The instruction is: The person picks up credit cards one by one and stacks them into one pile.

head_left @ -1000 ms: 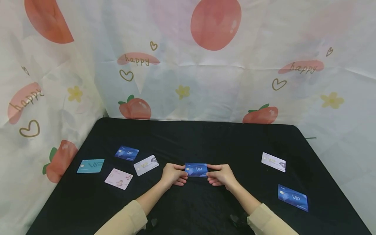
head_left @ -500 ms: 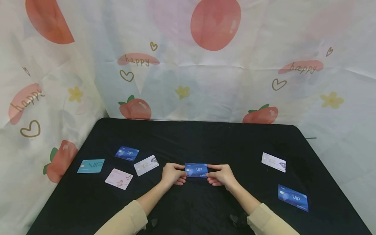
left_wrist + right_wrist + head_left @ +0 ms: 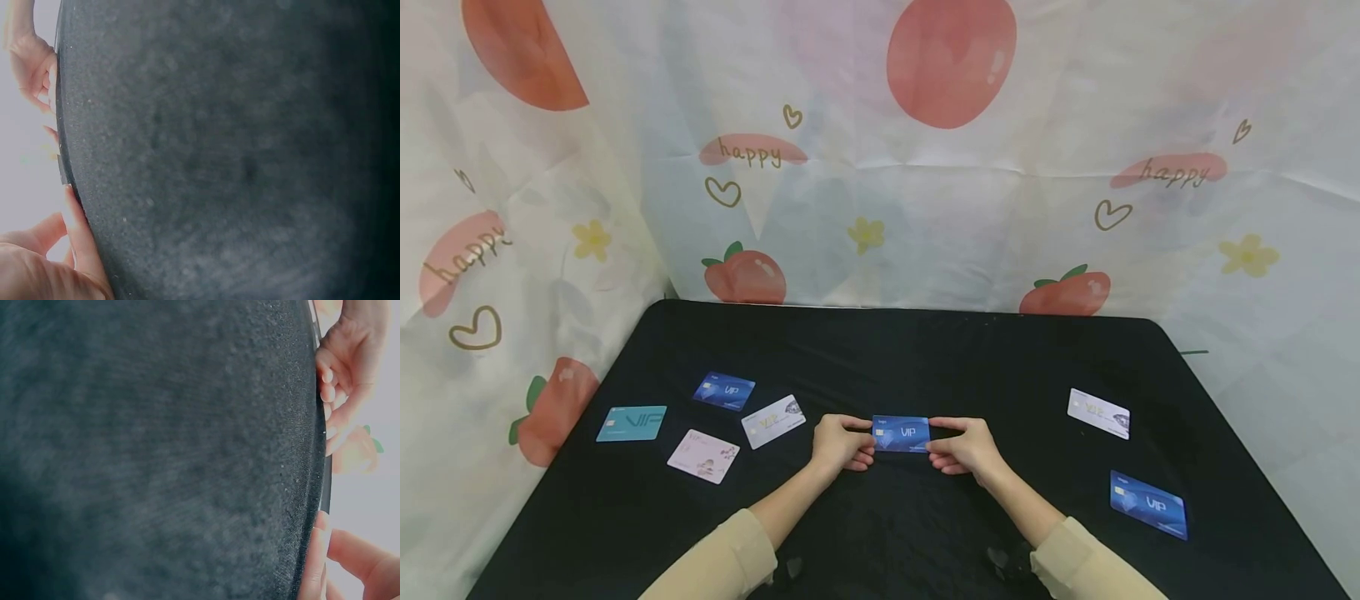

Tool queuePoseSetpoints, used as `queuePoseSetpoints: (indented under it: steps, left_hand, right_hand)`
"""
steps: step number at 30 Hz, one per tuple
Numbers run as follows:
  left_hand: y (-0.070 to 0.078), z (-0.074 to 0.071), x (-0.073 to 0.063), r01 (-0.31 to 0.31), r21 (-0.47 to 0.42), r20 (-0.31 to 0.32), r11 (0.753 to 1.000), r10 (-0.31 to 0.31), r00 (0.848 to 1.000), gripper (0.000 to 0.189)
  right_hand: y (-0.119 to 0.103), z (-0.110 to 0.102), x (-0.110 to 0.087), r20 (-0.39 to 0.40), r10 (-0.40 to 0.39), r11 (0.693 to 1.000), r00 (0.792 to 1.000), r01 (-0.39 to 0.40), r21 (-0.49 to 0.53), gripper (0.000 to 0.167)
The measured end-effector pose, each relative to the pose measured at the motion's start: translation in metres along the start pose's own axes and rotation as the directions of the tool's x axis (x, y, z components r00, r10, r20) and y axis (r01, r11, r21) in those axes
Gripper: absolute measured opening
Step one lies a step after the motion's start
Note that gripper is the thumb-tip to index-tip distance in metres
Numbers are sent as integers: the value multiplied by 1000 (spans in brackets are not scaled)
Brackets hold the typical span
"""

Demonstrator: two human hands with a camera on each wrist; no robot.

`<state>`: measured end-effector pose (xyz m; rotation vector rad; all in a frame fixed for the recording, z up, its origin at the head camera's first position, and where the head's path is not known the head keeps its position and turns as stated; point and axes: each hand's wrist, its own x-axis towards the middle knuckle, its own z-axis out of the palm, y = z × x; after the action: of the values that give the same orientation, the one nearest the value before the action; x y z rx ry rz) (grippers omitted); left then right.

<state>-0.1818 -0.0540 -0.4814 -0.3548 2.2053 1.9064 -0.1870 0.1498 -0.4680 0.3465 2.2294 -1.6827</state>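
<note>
A blue VIP card (image 3: 900, 434) lies level in front of me at mid-table, printed side up. My left hand (image 3: 839, 444) holds its left end, index finger at the upper corner and thumb at the lower one. At the right end my right hand (image 3: 967, 448) grips it the same way, mirrored. Both wrist views look mostly at black cloth; the left hand (image 3: 53, 269) shows low in the left one, and the right hand (image 3: 347, 562) low in the right one. The card's face is hidden in those two views.
On the black table (image 3: 925, 367), to the left, lie a teal card (image 3: 632, 424), a blue card (image 3: 724, 391), a white card (image 3: 773, 422) and a pink card (image 3: 703, 457). To the right are another white card (image 3: 1098, 413) and blue card (image 3: 1148, 505). A patterned curtain (image 3: 955, 217) hangs behind.
</note>
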Motion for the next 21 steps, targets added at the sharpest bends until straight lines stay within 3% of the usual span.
queuePoseSetpoints:
  steps: [11, 21]
  left_hand:
    - [0, -4, 2, 29, -48, 3, 998, -29, 1000, 24]
    - [7, -4, -1, 69, -118, 24, 991, -67, 997, 23]
  right_hand:
    - [-2, -5, -2, 31, 11, 1000, 999, -11, 25, 41]
    - [-6, -26, -8, 60, 16, 997, 998, -21, 78, 43]
